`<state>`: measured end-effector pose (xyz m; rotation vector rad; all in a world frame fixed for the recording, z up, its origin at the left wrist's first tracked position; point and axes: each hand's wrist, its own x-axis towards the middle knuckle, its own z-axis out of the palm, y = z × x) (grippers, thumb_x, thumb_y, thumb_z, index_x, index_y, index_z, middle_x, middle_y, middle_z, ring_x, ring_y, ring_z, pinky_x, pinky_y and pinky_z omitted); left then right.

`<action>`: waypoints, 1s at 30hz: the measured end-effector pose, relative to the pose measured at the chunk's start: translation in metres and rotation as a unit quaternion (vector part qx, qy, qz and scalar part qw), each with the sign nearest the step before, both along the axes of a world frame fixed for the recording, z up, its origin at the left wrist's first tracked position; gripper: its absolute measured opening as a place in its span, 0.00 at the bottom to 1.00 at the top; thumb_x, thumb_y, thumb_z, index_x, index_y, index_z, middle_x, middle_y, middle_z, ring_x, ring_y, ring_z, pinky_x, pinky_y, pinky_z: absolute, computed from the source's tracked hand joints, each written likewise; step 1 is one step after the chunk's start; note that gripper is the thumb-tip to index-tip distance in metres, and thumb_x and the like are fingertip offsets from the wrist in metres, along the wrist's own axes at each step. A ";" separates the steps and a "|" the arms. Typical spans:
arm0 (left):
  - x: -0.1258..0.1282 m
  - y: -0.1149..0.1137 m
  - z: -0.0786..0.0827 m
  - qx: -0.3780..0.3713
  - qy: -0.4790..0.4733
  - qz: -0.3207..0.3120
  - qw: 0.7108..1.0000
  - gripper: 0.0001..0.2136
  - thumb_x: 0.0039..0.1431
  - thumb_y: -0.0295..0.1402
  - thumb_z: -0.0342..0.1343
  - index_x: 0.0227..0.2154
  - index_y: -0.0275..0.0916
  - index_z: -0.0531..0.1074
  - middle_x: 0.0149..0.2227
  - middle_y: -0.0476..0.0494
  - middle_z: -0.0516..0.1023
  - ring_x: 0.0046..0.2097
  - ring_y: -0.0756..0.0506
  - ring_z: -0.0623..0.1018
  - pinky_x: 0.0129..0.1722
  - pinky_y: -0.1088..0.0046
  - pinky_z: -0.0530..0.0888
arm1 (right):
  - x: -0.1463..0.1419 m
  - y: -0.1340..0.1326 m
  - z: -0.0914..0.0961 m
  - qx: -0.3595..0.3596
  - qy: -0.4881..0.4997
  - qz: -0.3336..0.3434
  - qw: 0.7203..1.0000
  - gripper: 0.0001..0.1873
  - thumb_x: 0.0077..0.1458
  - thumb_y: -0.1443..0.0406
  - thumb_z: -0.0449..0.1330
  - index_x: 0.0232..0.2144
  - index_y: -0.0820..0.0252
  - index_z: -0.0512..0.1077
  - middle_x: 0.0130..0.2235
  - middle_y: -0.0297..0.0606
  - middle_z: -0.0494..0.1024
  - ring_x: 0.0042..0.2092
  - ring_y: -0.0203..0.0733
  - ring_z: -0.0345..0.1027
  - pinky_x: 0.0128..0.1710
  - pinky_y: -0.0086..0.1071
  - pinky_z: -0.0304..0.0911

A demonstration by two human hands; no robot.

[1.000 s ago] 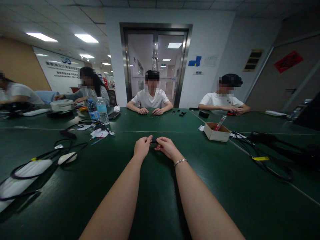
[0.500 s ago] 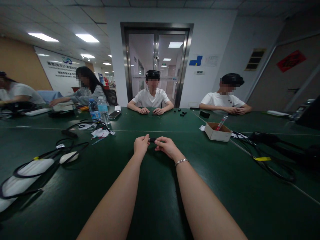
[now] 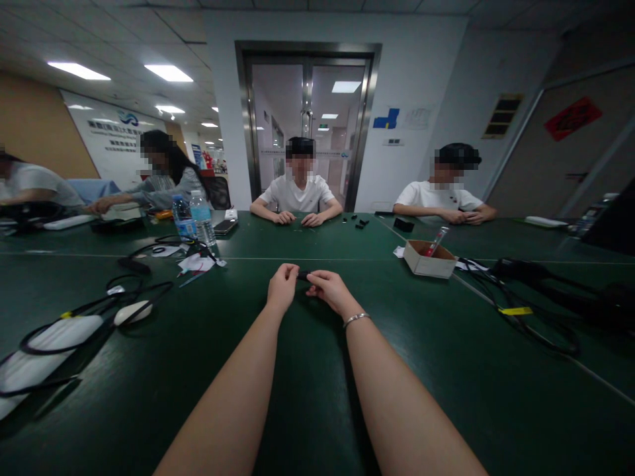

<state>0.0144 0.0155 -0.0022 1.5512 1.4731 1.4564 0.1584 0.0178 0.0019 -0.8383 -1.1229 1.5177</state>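
Note:
Between my two hands is a small black piece [image 3: 303, 275], too small and dark to name more closely. My left hand [image 3: 283, 288] pinches its left end with thumb and fingertips. On its right end, the thumb and fingers of my right hand [image 3: 329, 289] are closed; a silver bracelet [image 3: 357, 318] circles that wrist. Both hands are held over the dark green table [image 3: 317, 370], and the fingers cover part of the piece.
To the right stands an open box [image 3: 430, 263] with a red-and-clear tube in it, beside black cables [image 3: 526, 317]. Bottles [image 3: 202, 221], paper scraps [image 3: 198, 264], a white mouse [image 3: 133, 313] and a power strip [image 3: 49, 357] lie left. Several people sit around the table.
The whole view has shifted slightly. My left fingers have moved a little on the black piece, and both hands still hold it.

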 end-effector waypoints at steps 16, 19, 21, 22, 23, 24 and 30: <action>0.002 0.000 0.001 -0.050 -0.062 -0.051 0.996 0.10 0.56 0.34 0.47 0.38 0.38 0.69 0.22 0.52 0.69 0.23 0.52 0.68 0.24 0.77 0.62 | 0.002 -0.005 0.008 -0.035 0.042 -0.043 0.998 0.06 0.48 0.69 0.66 0.26 0.65 0.72 0.26 0.37 0.73 0.21 0.32 0.63 0.26 0.32 0.73; 0.003 0.000 0.002 -0.045 -0.079 -0.069 0.993 0.11 0.58 0.38 0.46 0.37 0.38 0.68 0.22 0.52 0.67 0.23 0.52 0.67 0.24 0.78 0.62 | 0.002 -0.005 0.009 -0.034 0.044 -0.038 0.998 0.05 0.48 0.69 0.65 0.26 0.65 0.71 0.26 0.37 0.74 0.21 0.32 0.64 0.26 0.32 0.73; 0.004 -0.001 0.002 -0.042 -0.079 -0.064 0.994 0.10 0.57 0.35 0.47 0.38 0.38 0.69 0.23 0.51 0.68 0.24 0.52 0.67 0.25 0.78 0.62 | 0.002 -0.005 0.009 -0.034 0.046 -0.040 0.998 0.05 0.47 0.70 0.65 0.26 0.65 0.71 0.26 0.37 0.74 0.21 0.32 0.64 0.25 0.31 0.73; 0.004 -0.002 0.003 -0.043 -0.081 -0.060 0.994 0.09 0.56 0.34 0.49 0.39 0.38 0.68 0.24 0.51 0.68 0.25 0.52 0.68 0.26 0.78 0.63 | 0.002 -0.005 0.009 -0.034 0.047 -0.041 0.997 0.05 0.47 0.70 0.65 0.26 0.65 0.71 0.25 0.36 0.74 0.21 0.31 0.63 0.25 0.31 0.73; 0.005 -0.002 0.002 -0.046 -0.085 -0.057 0.994 0.09 0.56 0.33 0.49 0.39 0.38 0.68 0.25 0.51 0.69 0.25 0.52 0.68 0.26 0.78 0.63 | 0.002 -0.006 0.009 -0.035 0.048 -0.043 0.997 0.04 0.47 0.70 0.65 0.26 0.65 0.71 0.25 0.36 0.74 0.21 0.31 0.63 0.25 0.31 0.73; 0.005 -0.002 0.002 -0.046 -0.089 -0.053 0.994 0.09 0.56 0.33 0.49 0.39 0.38 0.68 0.25 0.51 0.69 0.26 0.52 0.68 0.26 0.78 0.63 | 0.002 -0.006 0.008 -0.035 0.049 -0.043 0.997 0.04 0.48 0.70 0.64 0.26 0.66 0.72 0.25 0.37 0.74 0.21 0.31 0.63 0.25 0.31 0.73; 0.004 0.000 -0.002 -0.024 -0.081 -0.042 0.995 0.12 0.56 0.31 0.49 0.44 0.39 0.66 0.26 0.51 0.69 0.25 0.52 0.69 0.26 0.78 0.64 | 0.001 -0.004 0.007 -0.038 0.054 -0.040 0.997 0.04 0.49 0.71 0.64 0.25 0.67 0.72 0.24 0.37 0.74 0.20 0.32 0.63 0.24 0.31 0.73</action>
